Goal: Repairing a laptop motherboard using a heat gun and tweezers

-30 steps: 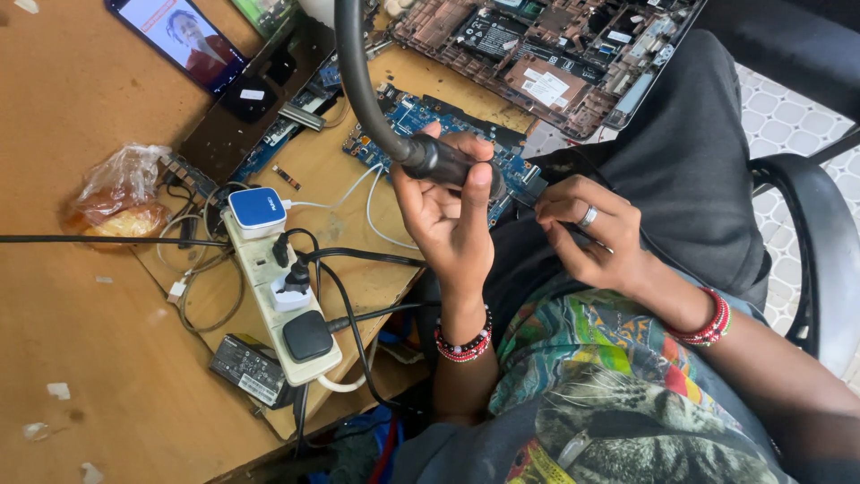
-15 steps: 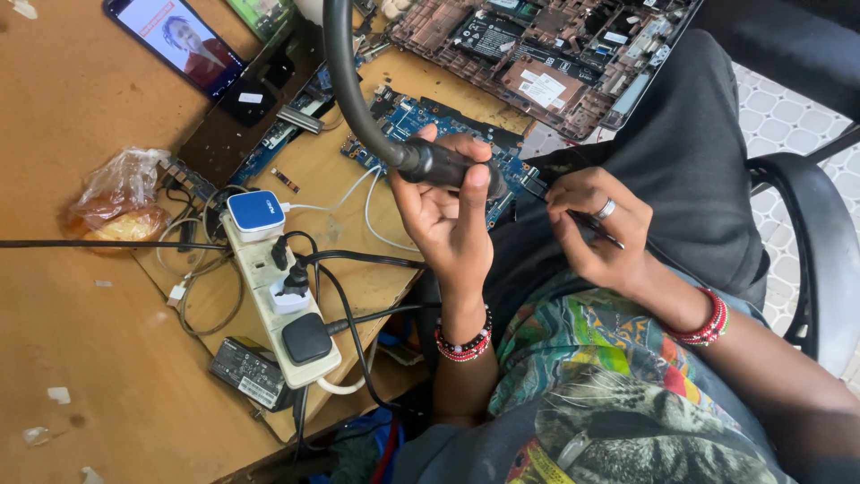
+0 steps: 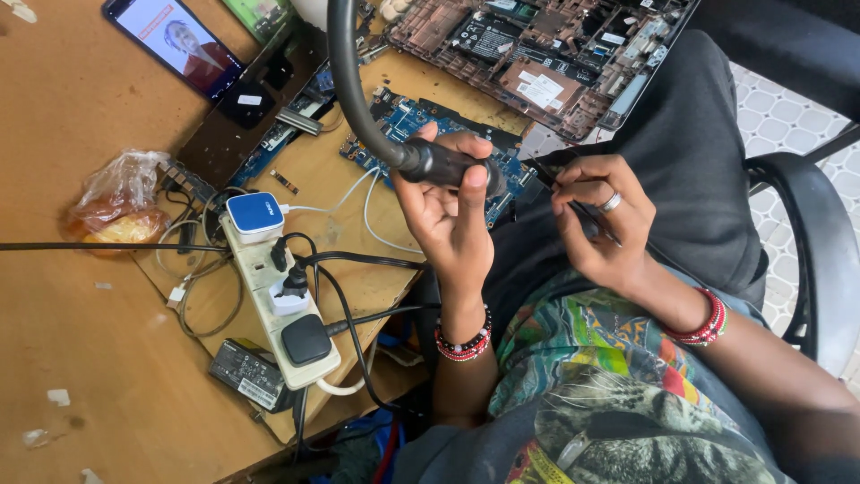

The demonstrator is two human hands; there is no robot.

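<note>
Left hand (image 3: 448,215): fingers clenched on black cylindrical tool handle with thick grey hose (image 3: 443,166), long axis level, above blue circuit board (image 3: 421,121). Right hand (image 3: 600,215): fingers pinching thin dark tweezers (image 3: 587,213), just beside the handle's tip.

One head camera looked steeply down from close above the lap, facing the desk (image 3: 81,358) edge and both hands.

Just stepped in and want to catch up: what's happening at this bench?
A seated person holds the black handle of a hose-fed hot-air tool in the left hand, and thin tweezers pinched in the right hand. Both hands are raised above a blue circuit board on the wooden desk. A dismantled laptop base, a power strip and a phone lie nearby.
</note>
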